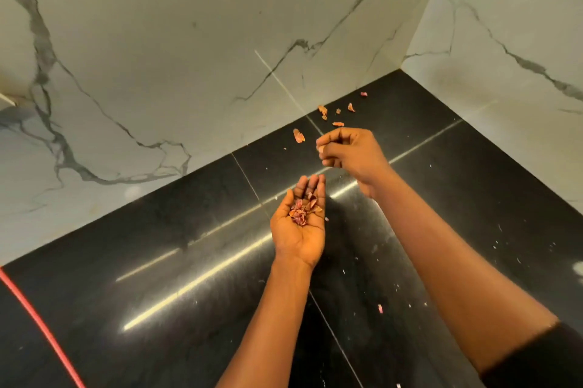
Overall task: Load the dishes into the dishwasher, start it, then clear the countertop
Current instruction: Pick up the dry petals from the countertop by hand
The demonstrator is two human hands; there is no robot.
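- The left hand (pixel 299 226) lies palm up over the countertop (pixel 157 261), fingers straight and together, with a small heap of dry peel scraps (pixel 303 209) resting in the palm.
- The right hand (pixel 347 151) hangs just beyond it, nearer the back corner, knuckles up, fingers curled, tips bunched against the thumb.
- Both forearms are bare and stretched forward.

The left hand (pixel 298 230), palm up, carries reddish peelings (pixel 303 209); the right hand (pixel 350 151) curls near scattered peelings (pixel 298 136) on the black worktop (pixel 157 277).

Right hand (pixel 350 151) fingers curl inward — any pinched scrap hidden. White blob (pixel 579 271) at 3 o'clock cut by edge — red strip (pixel 38 324) at 8 o'clock too.
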